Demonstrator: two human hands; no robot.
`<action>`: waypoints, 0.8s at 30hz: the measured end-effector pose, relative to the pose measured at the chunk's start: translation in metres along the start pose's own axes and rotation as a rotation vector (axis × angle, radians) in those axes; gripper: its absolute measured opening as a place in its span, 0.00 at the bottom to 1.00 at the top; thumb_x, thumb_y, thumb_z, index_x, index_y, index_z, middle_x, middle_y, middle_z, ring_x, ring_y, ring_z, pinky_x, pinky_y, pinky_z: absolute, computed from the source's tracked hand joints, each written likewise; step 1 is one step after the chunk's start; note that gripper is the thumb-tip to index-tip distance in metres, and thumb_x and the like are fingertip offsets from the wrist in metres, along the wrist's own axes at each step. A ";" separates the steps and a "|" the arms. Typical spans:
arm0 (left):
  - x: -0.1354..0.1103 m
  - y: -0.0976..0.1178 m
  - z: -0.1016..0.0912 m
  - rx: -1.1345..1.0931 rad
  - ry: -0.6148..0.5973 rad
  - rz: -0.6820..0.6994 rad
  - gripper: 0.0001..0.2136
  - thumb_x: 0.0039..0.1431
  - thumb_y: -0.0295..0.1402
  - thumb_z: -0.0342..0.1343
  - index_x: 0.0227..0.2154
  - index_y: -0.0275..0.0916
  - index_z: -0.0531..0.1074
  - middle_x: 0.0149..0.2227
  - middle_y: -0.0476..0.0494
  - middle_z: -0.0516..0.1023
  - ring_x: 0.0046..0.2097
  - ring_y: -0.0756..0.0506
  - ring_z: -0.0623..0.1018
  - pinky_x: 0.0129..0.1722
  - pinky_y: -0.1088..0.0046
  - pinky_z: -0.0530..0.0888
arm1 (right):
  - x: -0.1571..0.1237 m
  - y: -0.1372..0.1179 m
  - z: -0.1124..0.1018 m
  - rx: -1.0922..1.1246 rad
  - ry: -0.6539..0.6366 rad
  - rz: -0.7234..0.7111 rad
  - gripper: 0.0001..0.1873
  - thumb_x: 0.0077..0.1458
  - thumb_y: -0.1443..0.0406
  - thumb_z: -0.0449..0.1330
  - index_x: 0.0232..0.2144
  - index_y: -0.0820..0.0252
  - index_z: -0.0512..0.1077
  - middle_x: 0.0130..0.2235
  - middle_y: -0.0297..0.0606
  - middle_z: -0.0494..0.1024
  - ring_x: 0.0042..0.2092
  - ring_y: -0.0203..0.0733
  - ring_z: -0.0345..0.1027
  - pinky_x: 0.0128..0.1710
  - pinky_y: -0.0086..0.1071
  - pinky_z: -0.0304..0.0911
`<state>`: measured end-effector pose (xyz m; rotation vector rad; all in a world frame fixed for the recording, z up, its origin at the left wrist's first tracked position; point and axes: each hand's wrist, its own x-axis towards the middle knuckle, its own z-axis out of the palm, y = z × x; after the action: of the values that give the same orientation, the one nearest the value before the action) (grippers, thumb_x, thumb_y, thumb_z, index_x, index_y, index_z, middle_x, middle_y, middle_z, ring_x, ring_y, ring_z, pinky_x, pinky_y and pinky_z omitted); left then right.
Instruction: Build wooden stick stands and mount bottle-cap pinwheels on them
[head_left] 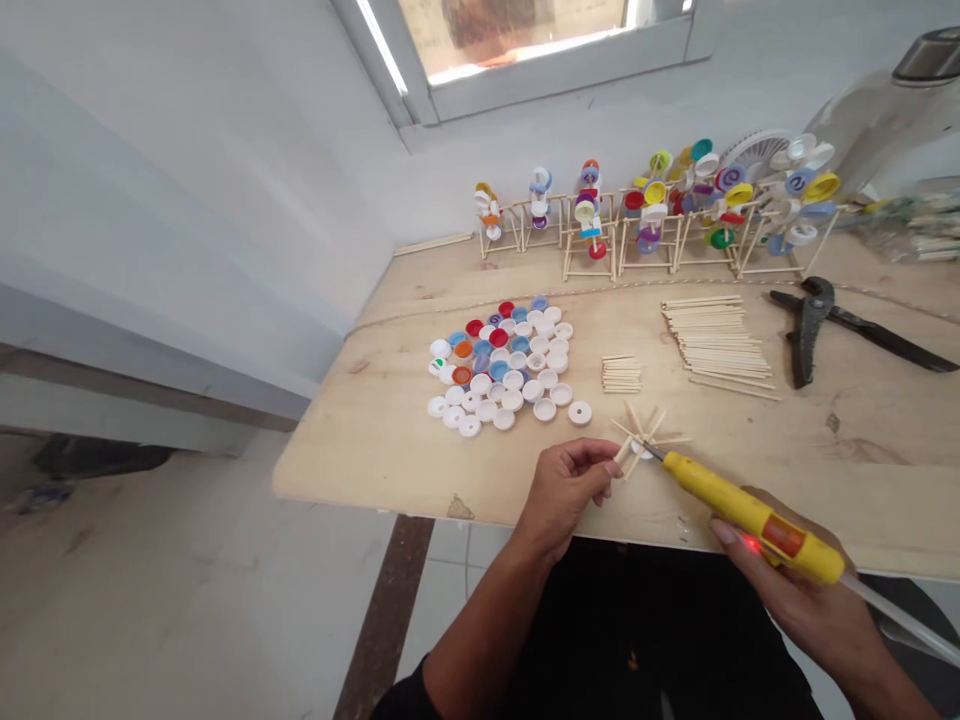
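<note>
My right hand point(795, 590) is wrapped round a yellow hot glue gun point(720, 492), with a glue stick point(892, 612) coming out of its back and a red light glowing on its side. The gun's metal nozzle reaches the middle of a white bottle cap point(639, 452), from which several short wooden sticks point(654, 424) fan out like spokes. Between thumb and fingers, my left hand point(574, 480) pinches one wooden stick point(624, 450) at the cap's left side. Whether this stick is attached to the cap I cannot tell.
Loose bottle caps point(499, 365) lie to the left. Behind the work are a short stick pile point(621, 374) and a longer stick pile point(716, 340); black pliers point(814, 325) lie at right. Stick-and-cap wheel models point(649, 225) line the wall, near a rope point(637, 285).
</note>
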<state>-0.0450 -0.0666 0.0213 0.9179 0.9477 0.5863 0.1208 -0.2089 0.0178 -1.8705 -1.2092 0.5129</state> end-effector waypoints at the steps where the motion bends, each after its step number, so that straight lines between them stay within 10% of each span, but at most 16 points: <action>1: -0.001 0.000 0.000 -0.015 -0.003 -0.010 0.10 0.43 0.30 0.63 0.30 0.32 0.77 0.22 0.48 0.74 0.21 0.55 0.66 0.22 0.79 0.61 | 0.001 -0.004 -0.001 -0.012 -0.056 -0.034 0.10 0.52 0.56 0.60 0.27 0.54 0.72 0.25 0.35 0.75 0.26 0.40 0.69 0.24 0.31 0.68; 24: -0.011 -0.002 -0.002 -0.185 -0.053 -0.119 0.12 0.45 0.33 0.64 0.33 0.32 0.76 0.20 0.50 0.73 0.17 0.57 0.66 0.17 0.81 0.58 | 0.000 -0.010 0.005 -0.124 -0.089 -0.165 0.10 0.57 0.59 0.57 0.25 0.55 0.69 0.22 0.31 0.70 0.24 0.36 0.65 0.22 0.29 0.62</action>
<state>-0.0516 -0.0752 0.0239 0.7032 0.8786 0.5358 0.1121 -0.2048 0.0231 -1.8459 -1.4702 0.4434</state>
